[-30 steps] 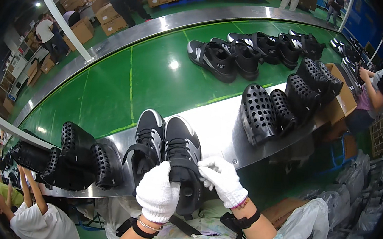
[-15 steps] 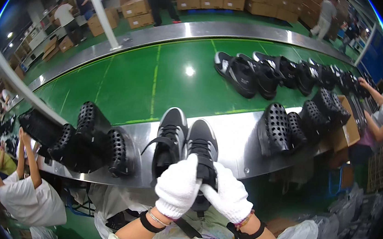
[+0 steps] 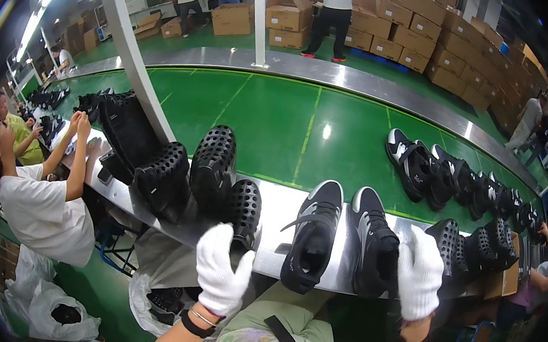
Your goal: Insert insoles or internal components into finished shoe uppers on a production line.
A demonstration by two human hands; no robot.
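Note:
Two black-and-white sneakers stand side by side on the metal edge of the bench, toes pointing away. The left sneaker (image 3: 313,241) has a loose strap sticking out to its left. Across the right sneaker (image 3: 373,240) a strap lies over the laces. My right hand (image 3: 420,274), in a white knitted glove, is upright beside that sneaker's right side, fingers extended; whether it touches is unclear. My left hand (image 3: 221,270), gloved alike, is open and empty in front of a black shoe-shaped piece with a perforated top (image 3: 244,209).
More perforated black pieces (image 3: 215,155) stand at left and right (image 3: 445,243). Beyond the right ones, a row of sneakers (image 3: 413,164) lines the green belt (image 3: 271,128). A white post (image 3: 131,45) rises at left, near a seated co-worker (image 3: 47,195). An open carton (image 3: 509,273) is at right.
My hands have come off the right sneaker and moved apart, the left one toward the perforated pieces. Both sneakers now stand slightly apart. The view has swung left.

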